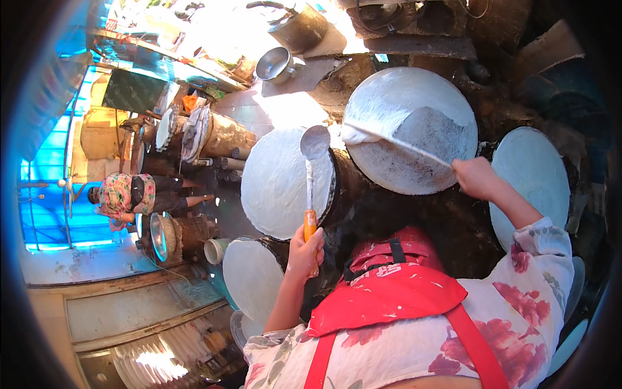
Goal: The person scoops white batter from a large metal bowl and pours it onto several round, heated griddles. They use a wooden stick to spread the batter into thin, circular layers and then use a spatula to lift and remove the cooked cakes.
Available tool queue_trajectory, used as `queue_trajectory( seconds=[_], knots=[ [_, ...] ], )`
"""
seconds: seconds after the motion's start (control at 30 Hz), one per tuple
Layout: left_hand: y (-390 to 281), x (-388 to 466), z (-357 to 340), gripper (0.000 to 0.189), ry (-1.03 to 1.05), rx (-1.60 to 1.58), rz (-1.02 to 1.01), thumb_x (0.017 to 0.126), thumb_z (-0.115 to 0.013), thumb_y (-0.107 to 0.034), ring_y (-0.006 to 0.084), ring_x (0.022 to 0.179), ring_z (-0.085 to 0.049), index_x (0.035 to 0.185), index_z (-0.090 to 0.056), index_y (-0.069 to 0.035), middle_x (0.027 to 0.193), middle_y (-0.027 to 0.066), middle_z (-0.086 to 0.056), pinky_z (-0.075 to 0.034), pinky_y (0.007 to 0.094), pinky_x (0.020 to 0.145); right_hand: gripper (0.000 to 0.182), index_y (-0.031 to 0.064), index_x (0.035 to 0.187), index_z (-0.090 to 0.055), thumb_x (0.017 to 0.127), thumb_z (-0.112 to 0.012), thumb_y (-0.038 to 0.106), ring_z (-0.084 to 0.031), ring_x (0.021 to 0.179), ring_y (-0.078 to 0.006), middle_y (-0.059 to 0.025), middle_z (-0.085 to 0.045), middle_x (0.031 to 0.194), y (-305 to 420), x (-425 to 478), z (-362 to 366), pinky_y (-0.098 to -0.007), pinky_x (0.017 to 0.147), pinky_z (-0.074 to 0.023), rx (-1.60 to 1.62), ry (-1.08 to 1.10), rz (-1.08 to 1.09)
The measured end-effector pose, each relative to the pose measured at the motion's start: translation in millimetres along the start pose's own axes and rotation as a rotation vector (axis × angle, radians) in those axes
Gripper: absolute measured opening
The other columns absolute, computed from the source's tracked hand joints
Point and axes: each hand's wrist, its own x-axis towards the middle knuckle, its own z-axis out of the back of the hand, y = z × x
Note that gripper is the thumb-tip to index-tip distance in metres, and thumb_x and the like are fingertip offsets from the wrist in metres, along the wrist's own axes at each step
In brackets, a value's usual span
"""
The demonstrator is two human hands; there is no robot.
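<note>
My left hand (306, 250) is closed around the orange handle of a ladle (316, 142), whose metal bowl, coated with pale residue, is over a round white-coated griddle (277, 189). My right hand (475, 179) grips the end of a long thin stick (403, 146) that crosses a second round griddle (408, 87). White batter covers the far part of that griddle, with a thick fold (362, 133) at its left edge by the stick's far end. A grey, thinly coated patch shows on its nearer right side.
Further white-topped round griddles stand at the right (532, 180) and lower left (255, 279). A metal cup (274, 64) and a large pot (303, 29) are beyond. At the left, a person (124, 194) stands near a drum-like stove (182, 236) and a white bucket (214, 251).
</note>
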Motion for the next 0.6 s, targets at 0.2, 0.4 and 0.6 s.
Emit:
queue_trajectory(
  seconds=[0.2, 0.4, 0.6],
  knots=[
    [4, 1, -2, 0.027, -0.031, -0.026, 0.007, 0.088, -0.057, -0.018, 0.008, 0.04, -0.04, 0.11, -0.045, -0.007, 0.063, 0.0001, -0.042, -0.033, 0.0217, 0.036, 0.009, 0.0036, 0.083, -0.053, 0.081, -0.049, 0.012, -0.06, 0.069, -0.0378, -0.0183, -0.061, 0.071, -19, 79, -6, -0.0467, 0.062, -0.0468, -0.005, -0.136, 0.032],
    [12, 2, 0, 0.029, -0.022, 0.042, -0.021, 0.089, -0.057, -0.018, 0.0064, 0.04, -0.039, 0.112, -0.045, -0.006, 0.063, -0.0004, -0.043, -0.032, 0.0205, 0.036, 0.011, 0.003, 0.083, -0.052, 0.08, -0.052, 0.014, -0.06, 0.068, -0.0376, -0.0185, -0.06, 0.07, 1, -11, 2, -0.0474, 0.061, -0.0459, -0.065, 0.081, 0.11],
    [20, -8, 1, 0.041, 0.013, 0.151, -0.027, 0.088, -0.058, -0.016, 0.0051, 0.039, -0.037, 0.122, -0.04, -0.003, 0.062, -0.002, -0.043, -0.03, 0.0202, 0.035, 0.011, 0.005, 0.084, -0.051, 0.084, -0.051, 0.016, -0.058, 0.064, -0.0385, -0.0182, -0.058, 0.066, -15, -41, -27, -0.0487, 0.058, -0.0447, 0.068, -0.182, -0.109]
  ],
)
